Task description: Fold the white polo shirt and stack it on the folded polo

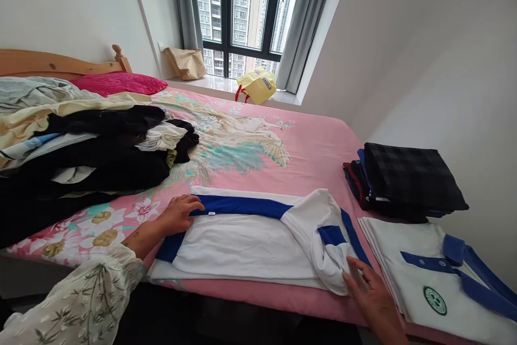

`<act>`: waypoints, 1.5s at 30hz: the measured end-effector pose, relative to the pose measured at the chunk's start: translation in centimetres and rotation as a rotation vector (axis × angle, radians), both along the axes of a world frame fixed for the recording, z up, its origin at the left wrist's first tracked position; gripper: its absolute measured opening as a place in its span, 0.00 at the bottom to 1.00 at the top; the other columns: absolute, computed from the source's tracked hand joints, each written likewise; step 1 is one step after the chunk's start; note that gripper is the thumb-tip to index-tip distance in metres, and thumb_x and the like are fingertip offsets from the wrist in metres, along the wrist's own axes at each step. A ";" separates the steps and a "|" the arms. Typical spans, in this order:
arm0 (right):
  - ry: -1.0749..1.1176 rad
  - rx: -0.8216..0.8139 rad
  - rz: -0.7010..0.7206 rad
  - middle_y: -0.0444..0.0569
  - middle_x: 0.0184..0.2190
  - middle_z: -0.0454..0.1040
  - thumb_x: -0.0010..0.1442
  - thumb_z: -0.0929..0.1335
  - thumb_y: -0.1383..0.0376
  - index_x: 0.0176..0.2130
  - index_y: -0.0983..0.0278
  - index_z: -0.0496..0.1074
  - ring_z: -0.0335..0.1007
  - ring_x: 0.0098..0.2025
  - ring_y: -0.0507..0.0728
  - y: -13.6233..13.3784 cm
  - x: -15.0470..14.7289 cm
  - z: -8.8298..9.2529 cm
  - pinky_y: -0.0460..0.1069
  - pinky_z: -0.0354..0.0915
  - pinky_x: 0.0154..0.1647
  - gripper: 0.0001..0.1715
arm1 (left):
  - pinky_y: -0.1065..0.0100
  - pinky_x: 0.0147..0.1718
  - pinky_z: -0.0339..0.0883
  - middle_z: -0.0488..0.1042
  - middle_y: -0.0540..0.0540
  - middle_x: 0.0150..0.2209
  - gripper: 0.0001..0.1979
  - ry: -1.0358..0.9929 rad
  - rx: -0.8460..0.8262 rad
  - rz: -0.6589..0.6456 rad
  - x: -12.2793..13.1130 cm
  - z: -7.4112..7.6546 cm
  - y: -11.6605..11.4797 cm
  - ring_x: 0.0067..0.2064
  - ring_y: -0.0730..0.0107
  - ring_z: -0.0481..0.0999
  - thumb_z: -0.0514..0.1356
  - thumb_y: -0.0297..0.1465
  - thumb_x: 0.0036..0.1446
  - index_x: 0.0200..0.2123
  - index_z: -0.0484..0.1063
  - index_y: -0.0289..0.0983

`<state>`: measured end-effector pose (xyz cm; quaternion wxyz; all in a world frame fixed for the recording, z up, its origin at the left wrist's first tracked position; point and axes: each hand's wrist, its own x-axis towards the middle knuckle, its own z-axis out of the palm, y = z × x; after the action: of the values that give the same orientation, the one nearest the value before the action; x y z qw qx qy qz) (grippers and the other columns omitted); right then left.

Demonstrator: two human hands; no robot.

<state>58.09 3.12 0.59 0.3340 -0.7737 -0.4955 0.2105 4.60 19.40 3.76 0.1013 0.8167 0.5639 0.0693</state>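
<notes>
A white shirt with blue trim [242,243] lies partly folded on the pink bedsheet [307,151], near the bed's front edge. My left hand [177,215] rests on the shirt's left end, fingers curled over the blue band. My right hand [369,294] lies at the shirt's right end, fingers stretched out and touching the bunched white sleeve [327,243].
A loose heap of dark and light clothes [81,151] fills the bed's left side. At the right lie a folded white and blue polo [436,286] and a stack of dark folded garments [404,178]. A pink pillow [117,84], a yellow bag [256,85] and a brown paper bag [186,63] sit near the window.
</notes>
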 end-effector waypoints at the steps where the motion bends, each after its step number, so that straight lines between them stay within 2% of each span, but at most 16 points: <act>1: -0.058 0.035 0.068 0.50 0.55 0.68 0.52 0.67 0.45 0.51 0.56 0.71 0.63 0.57 0.67 -0.2 -0.4 -0.3 0.61 0.63 0.56 0.32 | 0.57 0.54 0.57 0.74 0.48 0.51 0.23 0.022 -0.033 -0.018 0.0 0.0 -0.3 0.55 0.56 0.69 0.55 0.26 0.44 0.45 0.74 0.45; 5: -0.237 0.088 0.314 0.51 0.59 0.64 0.52 0.68 0.49 0.56 0.57 0.66 0.57 0.61 0.65 -0.3 -0.8 -1.7 0.62 0.57 0.61 0.34 | 0.58 0.51 0.58 0.76 0.46 0.49 0.19 0.062 -0.040 -0.017 -0.1 0.0 -0.4 0.51 0.57 0.73 0.56 0.32 0.50 0.46 0.73 0.42; 8: -0.269 0.107 0.359 0.51 0.59 0.64 0.54 0.66 0.51 0.56 0.58 0.66 0.57 0.62 0.64 -0.2 -0.7 -2.1 0.62 0.56 0.62 0.32 | 0.59 0.51 0.57 0.79 0.47 0.44 0.15 0.087 -0.006 -0.047 -0.1 0.1 -0.2 0.46 0.61 0.75 0.52 0.27 0.53 0.41 0.76 0.42; 11: -0.209 0.076 0.276 0.51 0.57 0.65 0.56 0.64 0.49 0.52 0.58 0.69 0.59 0.60 0.64 -0.4 -0.8 -1.8 0.62 0.58 0.60 0.28 | 0.60 0.53 0.56 0.80 0.47 0.40 0.17 0.092 0.016 -0.058 -0.2 0.2 -0.3 0.44 0.63 0.76 0.50 0.24 0.54 0.38 0.77 0.42; 14: -0.139 0.070 0.204 0.51 0.55 0.67 0.55 0.65 0.46 0.49 0.59 0.71 0.60 0.59 0.63 -0.6 -1.2 -0.8 0.60 0.58 0.61 0.29 | 0.59 0.50 0.58 0.80 0.44 0.39 0.15 0.098 0.025 -0.057 -0.6 0.0 -0.7 0.44 0.60 0.75 0.51 0.27 0.55 0.35 0.78 0.41; 18: -0.046 0.061 0.048 0.54 0.54 0.68 0.52 0.64 0.42 0.49 0.62 0.70 0.62 0.58 0.65 -0.2 -1.6 0.6 0.60 0.58 0.60 0.35 | 0.56 0.49 0.59 0.77 0.43 0.47 0.18 0.132 0.067 -0.025 -0.8 -0.7 -0.4 0.49 0.54 0.73 0.55 0.30 0.51 0.45 0.75 0.43; 20: -0.012 0.024 -0.026 0.56 0.55 0.67 0.50 0.65 0.40 0.52 0.63 0.68 0.61 0.58 0.67 0.1 -1.7 0.9 0.61 0.58 0.59 0.40 | 0.56 0.48 0.60 0.76 0.42 0.47 0.19 0.162 0.071 -0.025 -0.5 -0.9 -0.1 0.49 0.54 0.73 0.55 0.29 0.51 0.46 0.75 0.43; 26: 0.075 -0.011 -0.122 0.58 0.55 0.66 0.48 0.65 0.39 0.58 0.65 0.62 0.62 0.57 0.67 0.8 -1.3 0.2 0.59 0.59 0.57 0.47 | 0.55 0.48 0.60 0.79 0.40 0.39 0.16 0.179 0.091 -0.057 0.1 -0.7 0.3 0.44 0.55 0.76 0.50 0.25 0.53 0.38 0.77 0.39; 30: 0.143 -0.006 -0.145 0.58 0.56 0.66 0.49 0.64 0.39 0.59 0.65 0.60 0.62 0.58 0.65 0.9 -0.8 0.0 0.56 0.60 0.56 0.47 | 0.53 0.48 0.60 0.80 0.42 0.39 0.14 0.149 0.134 -0.051 -0.5 -0.4 0.1 0.44 0.52 0.76 0.54 0.27 0.52 0.35 0.79 0.41; 32: 0.165 -0.003 -0.170 0.59 0.55 0.67 0.49 0.64 0.39 0.58 0.66 0.60 0.63 0.57 0.65 1.2 -0.6 0.1 0.56 0.60 0.56 0.48 | 0.52 0.48 0.61 0.79 0.41 0.42 0.14 0.141 0.160 -0.037 0.3 -0.1 -0.1 0.46 0.50 0.75 0.55 0.27 0.51 0.36 0.79 0.42; 35: 0.138 0.000 -0.199 0.58 0.47 0.73 0.48 0.65 0.43 0.57 0.67 0.62 0.68 0.51 0.65 1.9 -0.3 0.3 0.57 0.62 0.53 0.45 | 0.53 0.50 0.63 0.77 0.40 0.47 0.15 -0.001 0.211 -0.074 4.5 0.7 -1.2 0.49 0.52 0.74 0.56 0.33 0.54 0.43 0.77 0.41; 38: 0.133 -0.018 -0.183 0.53 0.36 0.76 0.48 0.65 0.49 0.46 0.65 0.70 0.71 0.41 0.64 2.3 -0.6 0.7 0.57 0.64 0.46 0.30 | 0.55 0.50 0.65 0.77 0.41 0.47 0.19 -0.232 0.162 -0.190 12.0 1.6 -4.0 0.49 0.55 0.74 0.57 0.42 0.56 0.46 0.75 0.40; 41: 0.174 0.180 -0.155 0.51 0.34 0.75 0.52 0.63 0.51 0.36 0.63 0.72 0.70 0.38 0.61 1.5 -1.5 1.7 0.55 0.64 0.44 0.20 | 0.55 0.53 0.64 0.76 0.41 0.50 0.23 -0.448 0.023 -0.270 20.2 2.3 -7.8 0.52 0.56 0.73 0.59 0.44 0.54 0.51 0.72 0.40; 43: 0.135 0.357 -0.145 0.50 0.35 0.74 0.55 0.63 0.51 0.36 0.62 0.72 0.69 0.39 0.59 0.5 -2.3 2.5 0.54 0.64 0.46 0.19 | 0.55 0.52 0.65 0.75 0.42 0.50 0.25 -0.581 -0.121 -0.243 24.8 2.8 -9.8 0.51 0.57 0.73 0.59 0.44 0.54 0.53 0.70 0.41; 45: 0.080 0.451 -0.152 0.50 0.36 0.74 0.56 0.64 0.51 0.36 0.62 0.72 0.68 0.41 0.59 -0.3 -2.5 3.0 0.53 0.63 0.48 0.18 | 0.58 0.48 0.68 0.76 0.42 0.47 0.24 -0.696 -0.270 -0.165 28.4 3.1 -11.1 0.46 0.58 0.74 0.60 0.43 0.53 0.52 0.72 0.40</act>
<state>55.55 2.82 3.56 0.5325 -0.7057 -0.4567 0.0993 32.99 8.31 6.86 0.3987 0.7663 0.4321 0.2591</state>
